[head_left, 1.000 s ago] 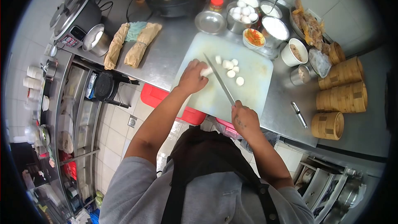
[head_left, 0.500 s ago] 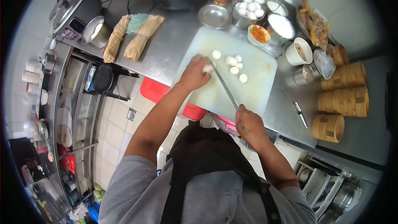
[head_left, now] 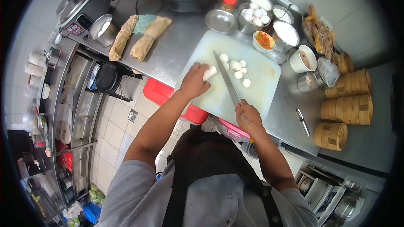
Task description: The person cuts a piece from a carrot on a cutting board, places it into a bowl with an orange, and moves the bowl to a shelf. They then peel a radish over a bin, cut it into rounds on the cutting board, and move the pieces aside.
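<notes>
My left hand (head_left: 195, 80) is closed round a short white log (head_left: 209, 72), smooth and soft-looking, its cut end pointing right. I cannot tell what food it is. In my right hand (head_left: 247, 116) is the handle of a long kitchen knife (head_left: 227, 77), its blade angled up and left across the white cutting board (head_left: 256, 94). A gap separates the blade from the log. Several round white pieces (head_left: 238, 75) lie to the right of the blade, and one piece (head_left: 224, 58) sits right at its upper part.
Behind the board are an empty metal dish (head_left: 221, 21), a bowl of eggs (head_left: 254, 18) and a bowl of white powder (head_left: 286, 32). Bamboo steamers (head_left: 346, 108) and a peeler-like tool (head_left: 302, 122) lie to the right. Two brown paper-wrapped bundles (head_left: 150, 38) rest at left.
The knife has come away from the log, with freshly separated pieces beside the blade. My left hand has shifted slightly left and down, uncovering more of the log.
</notes>
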The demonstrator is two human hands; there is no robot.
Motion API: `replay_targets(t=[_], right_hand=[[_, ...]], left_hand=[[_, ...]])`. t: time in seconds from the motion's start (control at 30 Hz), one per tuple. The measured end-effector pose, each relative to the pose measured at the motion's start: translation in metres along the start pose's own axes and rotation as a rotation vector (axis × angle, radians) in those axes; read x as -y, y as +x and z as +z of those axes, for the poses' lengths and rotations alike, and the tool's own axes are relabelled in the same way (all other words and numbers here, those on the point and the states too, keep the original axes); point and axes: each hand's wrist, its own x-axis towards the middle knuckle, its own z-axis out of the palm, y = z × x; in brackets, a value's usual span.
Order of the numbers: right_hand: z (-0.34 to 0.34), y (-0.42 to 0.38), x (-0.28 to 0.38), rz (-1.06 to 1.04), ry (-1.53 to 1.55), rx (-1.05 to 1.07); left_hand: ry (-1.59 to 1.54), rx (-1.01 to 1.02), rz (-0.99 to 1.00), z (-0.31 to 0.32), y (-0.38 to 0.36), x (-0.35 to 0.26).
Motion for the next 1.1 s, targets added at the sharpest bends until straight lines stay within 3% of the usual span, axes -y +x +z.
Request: replay_targets(t=[0.3,0.63,0.73,1.03,1.1], right_hand=[[-0.022,-0.030,0.022,-0.077,-0.206,0.023],[-0.006,-0.032,0.022,-0.049,-0.172,0.037],[0.015,-0.007,0.009,-0.164,-0.145,0.009],[-0.001,0.007,-0.010,0.083,0.143,0.123],[-0.006,-0.004,0.003,-0.006,0.008,-0.015]], left_hand=[[0.062,-0.022,0.137,-0.007,0.016,0.010],[0.004,-0.032,0.139,-0.002,0.018,0.012],[-0.006,-0.054,0.167,0.000,0.018,0.013],[0.013,-0.073,0.087,-0.007,0.005,0.015],[0.012,-0.095,0.111,-0.005,0.006,0.016]])
